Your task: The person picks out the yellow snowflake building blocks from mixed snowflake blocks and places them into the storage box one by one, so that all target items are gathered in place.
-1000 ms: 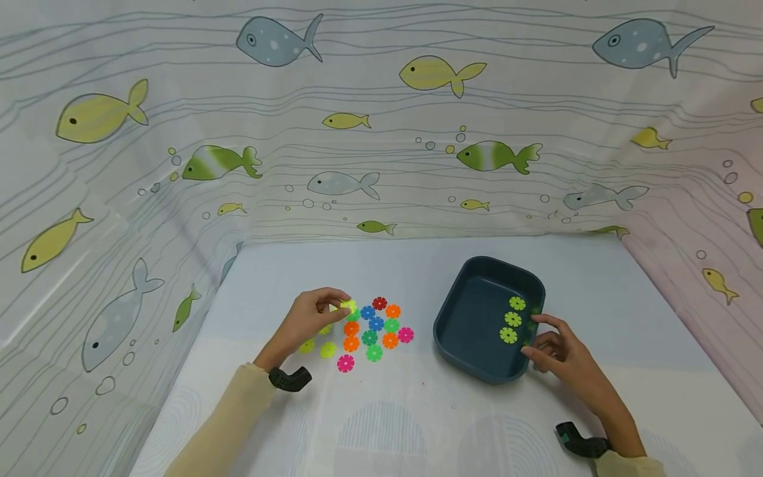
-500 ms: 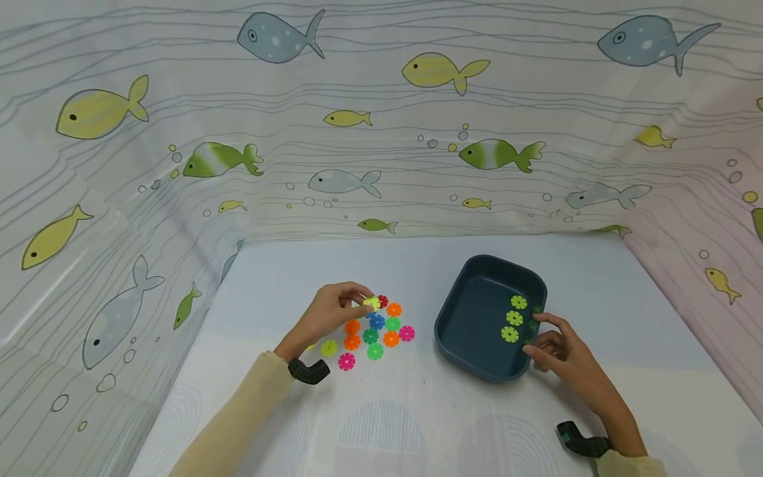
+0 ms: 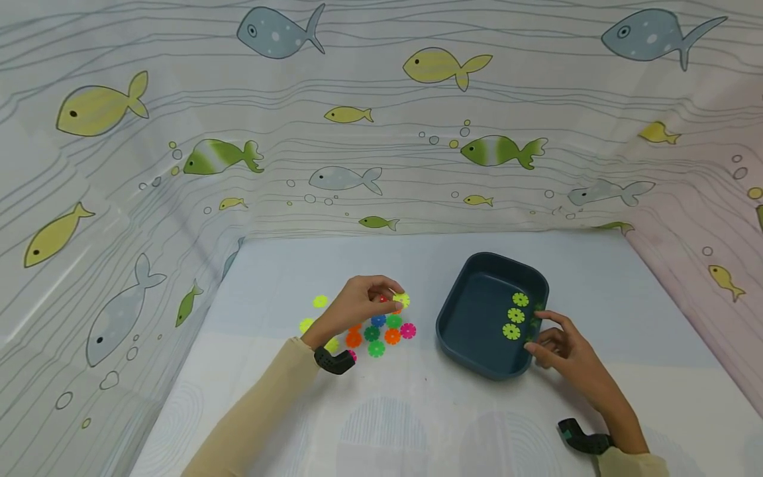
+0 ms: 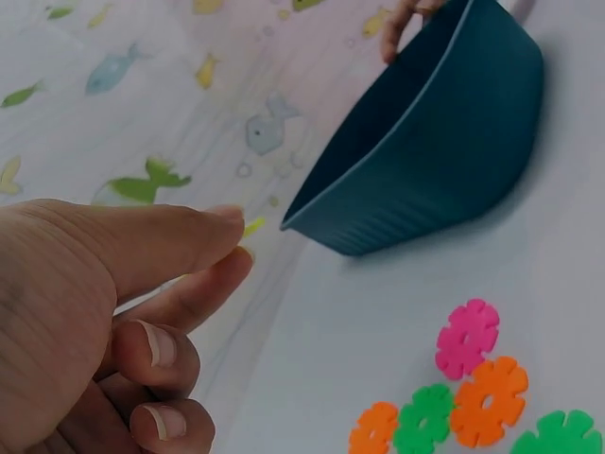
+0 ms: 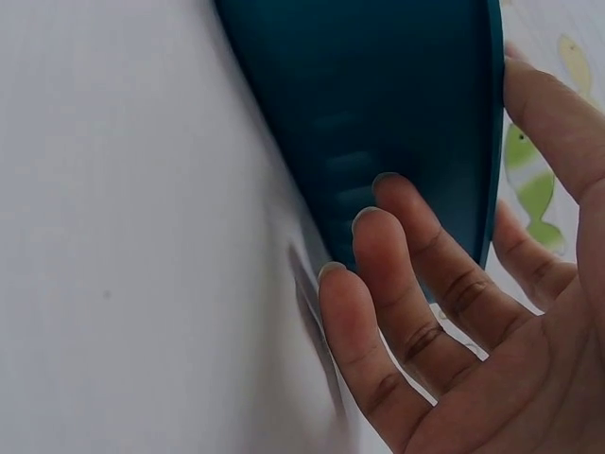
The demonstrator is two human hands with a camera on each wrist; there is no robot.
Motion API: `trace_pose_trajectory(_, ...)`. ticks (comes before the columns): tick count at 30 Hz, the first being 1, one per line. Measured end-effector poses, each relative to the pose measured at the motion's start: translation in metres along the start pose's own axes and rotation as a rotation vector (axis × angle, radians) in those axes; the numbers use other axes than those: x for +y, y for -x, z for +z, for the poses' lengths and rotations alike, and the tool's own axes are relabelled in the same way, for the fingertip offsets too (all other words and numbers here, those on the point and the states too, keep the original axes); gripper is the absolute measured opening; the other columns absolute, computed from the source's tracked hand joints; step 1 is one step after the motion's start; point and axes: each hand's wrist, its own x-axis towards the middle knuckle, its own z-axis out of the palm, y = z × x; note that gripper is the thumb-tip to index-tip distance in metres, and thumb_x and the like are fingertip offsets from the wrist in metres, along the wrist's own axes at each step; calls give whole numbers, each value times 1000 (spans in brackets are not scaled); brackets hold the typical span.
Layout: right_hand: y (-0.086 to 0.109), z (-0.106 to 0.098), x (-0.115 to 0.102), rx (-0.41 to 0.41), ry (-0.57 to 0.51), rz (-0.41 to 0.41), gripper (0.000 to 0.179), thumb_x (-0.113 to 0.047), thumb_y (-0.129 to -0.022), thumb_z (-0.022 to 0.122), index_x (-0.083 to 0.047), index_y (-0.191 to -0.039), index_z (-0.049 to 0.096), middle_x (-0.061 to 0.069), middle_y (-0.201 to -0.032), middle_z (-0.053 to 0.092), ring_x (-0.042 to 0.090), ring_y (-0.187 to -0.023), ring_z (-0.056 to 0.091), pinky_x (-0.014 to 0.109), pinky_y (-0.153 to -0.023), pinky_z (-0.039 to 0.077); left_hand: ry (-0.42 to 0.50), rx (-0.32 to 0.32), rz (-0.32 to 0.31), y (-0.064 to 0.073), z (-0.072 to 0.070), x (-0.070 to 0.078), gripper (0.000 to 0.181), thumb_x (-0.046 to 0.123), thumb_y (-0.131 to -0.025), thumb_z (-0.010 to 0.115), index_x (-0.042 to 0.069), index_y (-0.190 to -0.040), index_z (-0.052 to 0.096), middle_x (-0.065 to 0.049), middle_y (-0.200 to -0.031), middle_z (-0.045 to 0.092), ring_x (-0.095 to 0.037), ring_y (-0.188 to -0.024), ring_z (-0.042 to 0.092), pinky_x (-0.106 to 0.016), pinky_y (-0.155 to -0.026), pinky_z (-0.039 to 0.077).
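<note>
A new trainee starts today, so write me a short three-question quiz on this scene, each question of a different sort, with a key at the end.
1. True or false: the left hand is pinching a pink disc.
2. Multiple choice: how many yellow discs lie on the floor of the tray?
A) one
B) three
C) six
3. Fill in the blank: the tray is held at its edge by the ____ hand.

Key
1. False; it is pinching a yellow disc.
2. B
3. right; the right hand has the edge.
</note>
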Motion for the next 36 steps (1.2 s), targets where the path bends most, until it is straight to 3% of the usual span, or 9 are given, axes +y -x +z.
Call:
trace_pose_trajectory(4,0,-1,-1,2,4,4,70,-19,-100,70,-11,-156,29,18,-106,66,28,-79,69,37,-67,56,-15,-12,30,-9,8,3,22,35,-92,79,27,-112,74,6,-96,73,-40,-74,62,-26,-59,43)
trace_pose_trajectory(11,0,-1,-3,2,9,-1,70,-19,-100,70,-11,-156,29,18,-107,66,28,-79,69,38,-67,56,-38,-46,69,-19,22,9,22,32,-92,81,26,-112,75,8,-96,73,-18,-61,52,-26,-56,38)
trace_pose_trajectory(24,0,-2,-1,12,24,-3,69,-20,-100,70,-11,-156,30,18,-107,66,28,-77,68,37,-66,56,-15,-127,132,-40,55,28,22,25,-89,83,23,-110,76,10,-90,73,-16,-56,47,-25,-57,39)
trace_pose_trajectory(36,2,-2,-2,10,22,17,71,-22,-99,71,-14,-157,30,17,-108,66,27,-81,69,37,-68,57,-55,-210,183,-53,72,38,22,23,-93,79,18,-114,74,13,-92,72,-16,-63,55,-24,-59,44)
